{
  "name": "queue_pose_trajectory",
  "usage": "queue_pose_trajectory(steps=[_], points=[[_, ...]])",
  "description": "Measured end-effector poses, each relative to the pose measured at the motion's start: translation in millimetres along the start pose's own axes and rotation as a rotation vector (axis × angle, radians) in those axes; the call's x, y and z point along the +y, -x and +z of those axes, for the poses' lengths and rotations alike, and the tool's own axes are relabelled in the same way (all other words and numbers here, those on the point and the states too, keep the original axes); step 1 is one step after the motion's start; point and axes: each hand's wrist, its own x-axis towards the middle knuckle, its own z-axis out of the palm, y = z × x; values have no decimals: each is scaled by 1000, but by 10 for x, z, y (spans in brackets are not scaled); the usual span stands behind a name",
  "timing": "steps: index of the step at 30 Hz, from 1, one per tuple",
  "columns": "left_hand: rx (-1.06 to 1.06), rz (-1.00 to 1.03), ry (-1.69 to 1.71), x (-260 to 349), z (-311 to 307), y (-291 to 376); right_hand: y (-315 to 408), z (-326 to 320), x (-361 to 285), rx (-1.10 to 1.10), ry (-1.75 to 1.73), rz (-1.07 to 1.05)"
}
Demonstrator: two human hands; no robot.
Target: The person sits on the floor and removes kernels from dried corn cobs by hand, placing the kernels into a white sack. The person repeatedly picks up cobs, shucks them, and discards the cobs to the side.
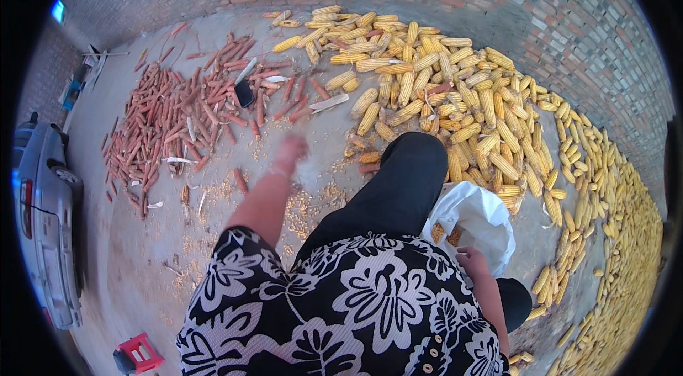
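My left hand [291, 153], blurred, is stretched out low over the concrete floor [133, 253]. Whether anything lies in its fingers cannot be made out. Beyond it spreads a heap of bare reddish corn cobs [181, 104], with a dark phone [244, 94] lying on its near right side. At my right side, my right hand [472, 261] is at the near edge of an open white sack [499, 216], its fingers partly bent. Some corn kernels [438, 233] show inside the sack. A heap of yellow ears of corn [480, 104] lies in front of my knee.
Loose kernels [301, 210] and bits of husk are scattered on the floor. More ears [624, 226] stretch along the brick wall [539, 8] at right. A silver car [48, 221] stands at left, and a red plastic stool [143, 353] is at lower left.
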Motion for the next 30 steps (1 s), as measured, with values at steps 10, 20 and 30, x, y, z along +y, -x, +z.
queue_pose_trajectory(steps=[10, 20, 30], points=[[25, 256, -302, 1212, -101, -8, -59, 9, 8, 6, 34, 11], [-190, 254, -157, 1122, 1517, 435, -8, 10, -19, -32, 1, 79], [-633, 490, 240, 2480, 2835, 1016, 49, -22, -252, -28, 78, 13]])
